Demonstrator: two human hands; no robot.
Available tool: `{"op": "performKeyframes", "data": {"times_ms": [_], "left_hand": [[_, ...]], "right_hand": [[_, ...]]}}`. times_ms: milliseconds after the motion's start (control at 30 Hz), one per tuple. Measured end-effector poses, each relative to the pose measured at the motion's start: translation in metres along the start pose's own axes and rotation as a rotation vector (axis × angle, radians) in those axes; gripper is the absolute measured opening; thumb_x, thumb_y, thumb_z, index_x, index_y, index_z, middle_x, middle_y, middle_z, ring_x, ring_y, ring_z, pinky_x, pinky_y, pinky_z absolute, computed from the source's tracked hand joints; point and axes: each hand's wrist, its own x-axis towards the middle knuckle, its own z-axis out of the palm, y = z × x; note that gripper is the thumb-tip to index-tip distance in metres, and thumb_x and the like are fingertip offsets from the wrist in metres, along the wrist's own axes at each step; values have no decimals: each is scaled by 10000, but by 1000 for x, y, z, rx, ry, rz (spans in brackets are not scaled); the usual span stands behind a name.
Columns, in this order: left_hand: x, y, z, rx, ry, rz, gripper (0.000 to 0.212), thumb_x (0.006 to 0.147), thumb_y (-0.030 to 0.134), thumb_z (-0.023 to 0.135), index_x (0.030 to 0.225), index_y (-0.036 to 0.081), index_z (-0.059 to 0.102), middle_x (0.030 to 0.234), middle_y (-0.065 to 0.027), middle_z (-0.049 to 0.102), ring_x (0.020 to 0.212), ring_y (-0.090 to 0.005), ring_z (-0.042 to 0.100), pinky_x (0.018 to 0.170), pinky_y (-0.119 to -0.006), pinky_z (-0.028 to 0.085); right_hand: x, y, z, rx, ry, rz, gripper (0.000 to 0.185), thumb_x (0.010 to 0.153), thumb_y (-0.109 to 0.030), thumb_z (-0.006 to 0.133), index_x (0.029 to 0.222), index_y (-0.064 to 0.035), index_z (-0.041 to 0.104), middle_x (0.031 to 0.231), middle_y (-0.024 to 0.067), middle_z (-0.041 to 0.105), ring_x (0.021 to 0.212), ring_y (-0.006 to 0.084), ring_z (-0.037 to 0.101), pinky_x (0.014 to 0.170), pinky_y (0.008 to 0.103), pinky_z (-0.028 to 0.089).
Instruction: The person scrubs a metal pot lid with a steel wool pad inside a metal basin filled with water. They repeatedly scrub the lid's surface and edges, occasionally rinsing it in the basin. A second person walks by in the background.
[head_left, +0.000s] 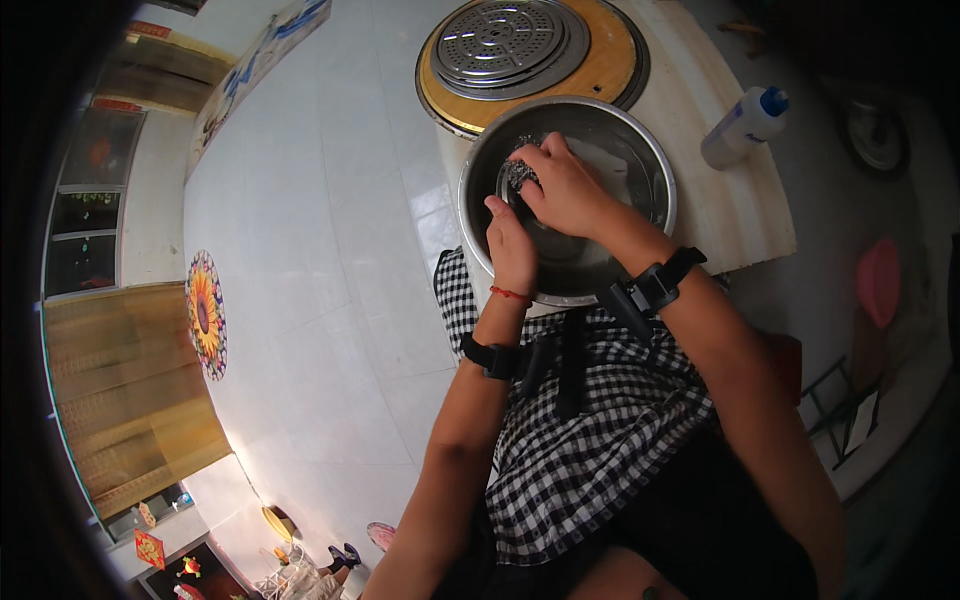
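A wide stainless steel basin stands before me on a pale table, with both my hands over it. Between the fingers of my right hand is a steel wool scrubber, held at the basin's left side. The scrubber is by the curved rim of a round metal vessel lying inside. My left hand is beside that rim, thumb raised; its other fingers are largely hidden, so I cannot tell whether it grips the vessel. A lighter, wet-looking patch shows inside the basin.
Behind the basin, a perforated steel steamer plate rests on a round wooden board. A squeeze bottle with a blue cap is at the right of the pale tabletop. A pink basin is farther right. Checked cloth covers my lap.
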Motion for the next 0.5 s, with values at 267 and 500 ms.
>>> {"op": "performKeyframes", "data": {"times_ms": [267,500], "left_hand": [[-1,-5,-7,300,-90,-88,616,1016,422,205,1040,-76,566,894,-115,613,828,-145,521,769,-290,432],[-1,-17,-3,162,-1,121,601,1009,457,228,774,-16,516,685,2,490,665,-82,402,605,-249,368]], "right_hand": [[8,3,-14,-219,-47,50,273,779,-120,582,1052,-118,585,1036,126,480,936,319,567,743,447,484],[0,-19,-19,-289,-145,-103,234,794,-110,539,1022,-105,592,1034,125,474,975,313,549,777,456,468]]}}
